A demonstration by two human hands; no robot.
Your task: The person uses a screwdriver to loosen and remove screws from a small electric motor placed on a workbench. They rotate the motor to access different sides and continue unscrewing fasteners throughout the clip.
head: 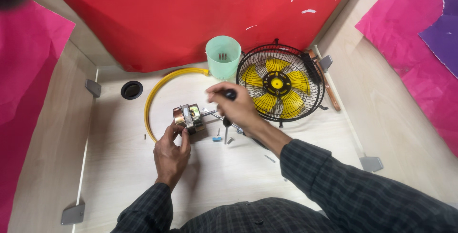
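My left hand (171, 153) grips a small metal fan motor (189, 118) with copper windings, holding it just above the desk. My right hand (237, 107) is closed around a black-handled screwdriver (228, 121), its shaft pointing down toward the desk right of the motor. The motor's thin shaft sticks out toward my right hand. A few loose screws (230, 140) and a small blue piece (217, 139) lie under the hands.
A black wire fan guard with yellow blades (279, 82) lies at the right. A pale green plastic cup (223, 57) stands behind, a yellow ring (151, 100) curves at the left, and a round cable hole (131, 90) is at the back left. Red paper covers the back wall.
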